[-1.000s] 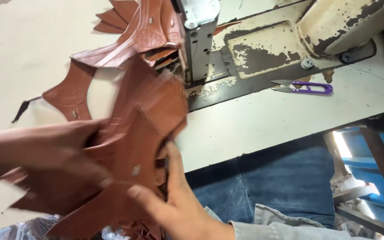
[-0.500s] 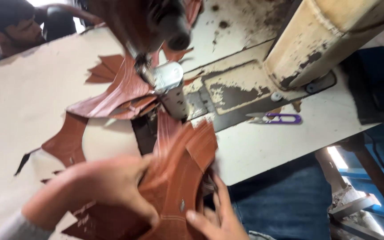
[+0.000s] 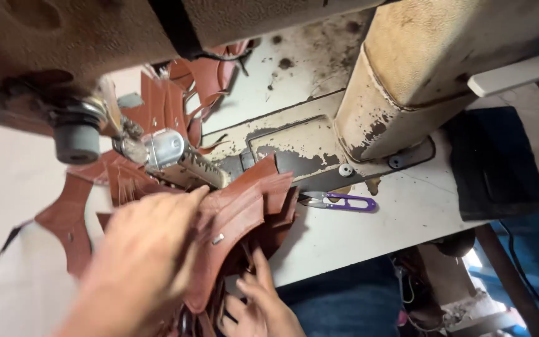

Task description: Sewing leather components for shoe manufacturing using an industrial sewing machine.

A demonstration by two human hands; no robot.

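Stack of brown leather pieces (image 3: 244, 206) has moved up since half a second ago, now right against the sewing machine (image 3: 407, 81) bed near the presser foot (image 3: 160, 150). Left hand (image 3: 145, 256) lies on top, fingers spread flat, pressing down. Right hand (image 3: 260, 306) below the front edge, fingers curled up onto the underside. Purple thread snips (image 3: 341, 201) just right, on the table (image 3: 369, 237).

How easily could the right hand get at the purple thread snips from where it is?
Probably yes: the right hand is under the brown leather pieces, and bare table lies between it and the purple thread snips.
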